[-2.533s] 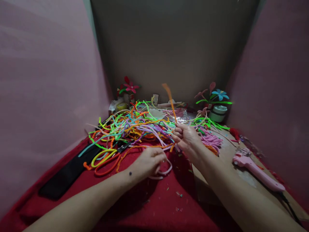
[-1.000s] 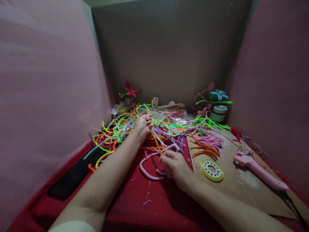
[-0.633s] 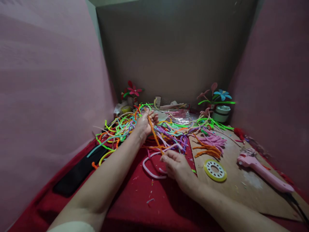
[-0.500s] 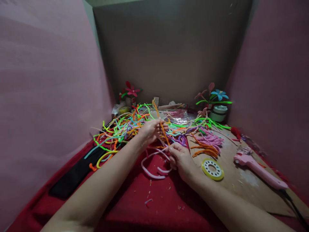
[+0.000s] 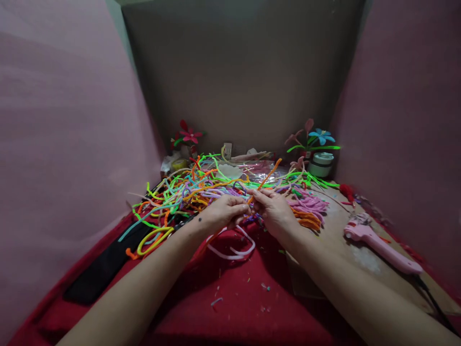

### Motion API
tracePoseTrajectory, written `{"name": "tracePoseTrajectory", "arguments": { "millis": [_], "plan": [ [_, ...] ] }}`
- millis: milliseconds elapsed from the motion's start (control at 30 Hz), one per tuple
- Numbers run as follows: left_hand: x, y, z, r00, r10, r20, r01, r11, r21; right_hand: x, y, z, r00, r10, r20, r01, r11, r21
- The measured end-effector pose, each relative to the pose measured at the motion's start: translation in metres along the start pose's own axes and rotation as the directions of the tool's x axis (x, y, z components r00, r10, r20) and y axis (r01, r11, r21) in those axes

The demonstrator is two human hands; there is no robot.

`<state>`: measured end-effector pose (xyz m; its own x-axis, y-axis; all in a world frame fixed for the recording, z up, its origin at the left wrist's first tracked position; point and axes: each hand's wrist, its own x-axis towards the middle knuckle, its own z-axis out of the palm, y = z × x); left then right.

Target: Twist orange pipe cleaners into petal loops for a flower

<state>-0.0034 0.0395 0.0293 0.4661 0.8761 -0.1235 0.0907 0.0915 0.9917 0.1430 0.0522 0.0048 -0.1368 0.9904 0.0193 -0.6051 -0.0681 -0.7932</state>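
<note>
Down and toward me has come my left hand (image 5: 227, 211) since half a second ago, so that it now sits just beside my right hand (image 5: 276, 214), and the orange fuzzy stem (image 5: 270, 173) that rose above it now slants up to the right past my right hand. Both hands are pinched on that stem, fingertips close together, above the near edge of the heap of coloured stems (image 5: 190, 192). Just below my fingers a pale pink stem (image 5: 234, 257) curls in a loop on the red cloth (image 5: 248, 307), with small scraps scattered nearer me. Right of my right hand, pink stems (image 5: 312, 204) lie bunched behind some orange stems (image 5: 308, 221), on a brown board (image 5: 376, 288) that also bears a pink corded tool (image 5: 383, 249). Off to the left, a flat black object (image 5: 101, 271) lies partly under the heap's edge. At the back, a red flower (image 5: 190, 136) stands on the left, and a blue flower (image 5: 322, 137) rises behind a pale tub (image 5: 320, 169) on the right.
</note>
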Motion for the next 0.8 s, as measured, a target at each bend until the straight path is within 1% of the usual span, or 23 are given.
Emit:
{"name": "tracePoseTrajectory", "arguments": {
  "millis": [100,133,233,300,367,400,467,500,567,667,800],
  "plan": [
    [0.001,-0.004,-0.010,0.998,0.016,0.057,-0.019,0.999,0.043,0.005,0.000,-0.007,0.997,0.053,-0.054,-0.051,0.998,0.039],
    [0.003,-0.005,-0.014,0.997,0.041,0.065,-0.044,0.998,0.035,0.005,0.000,-0.010,0.995,0.072,-0.068,-0.068,0.996,0.058],
    [0.007,-0.009,-0.022,0.987,0.160,0.029,-0.160,0.987,0.008,0.006,-0.002,-0.016,0.986,0.122,-0.110,-0.108,0.986,0.123],
    [0.010,-0.012,-0.021,0.973,0.226,0.038,-0.227,0.974,0.025,0.006,-0.003,-0.018,0.980,0.151,-0.127,-0.130,0.978,0.163],
    [0.011,-0.015,-0.014,0.962,0.272,0.030,-0.273,0.961,0.052,0.005,-0.003,-0.020,0.976,0.173,-0.135,-0.144,0.970,0.196],
    [0.011,-0.016,-0.010,0.959,0.284,-0.004,-0.283,0.957,0.064,0.005,-0.003,-0.020,0.974,0.179,-0.137,-0.148,0.966,0.210],
    [0.010,-0.018,-0.002,0.950,0.287,-0.120,-0.279,0.957,0.077,0.004,-0.003,-0.020,0.973,0.187,-0.135,-0.152,0.961,0.232],
    [0.010,-0.018,0.002,0.943,0.279,-0.183,-0.271,0.960,0.069,0.004,-0.003,-0.020,0.973,0.190,-0.132,-0.155,0.958,0.240],
    [0.009,-0.018,0.006,0.936,0.236,-0.260,-0.237,0.971,0.029,0.003,-0.003,-0.019,0.973,0.196,-0.121,-0.161,0.955,0.248],
    [0.008,-0.016,0.009,0.928,0.207,-0.311,-0.221,0.975,-0.009,0.002,-0.003,-0.017,0.974,0.197,-0.109,-0.165,0.954,0.251],
    [0.007,-0.016,0.014,0.909,0.258,-0.327,-0.286,0.958,-0.038,0.001,-0.002,-0.017,0.977,0.186,-0.104,-0.156,0.956,0.249]
  ]
}}
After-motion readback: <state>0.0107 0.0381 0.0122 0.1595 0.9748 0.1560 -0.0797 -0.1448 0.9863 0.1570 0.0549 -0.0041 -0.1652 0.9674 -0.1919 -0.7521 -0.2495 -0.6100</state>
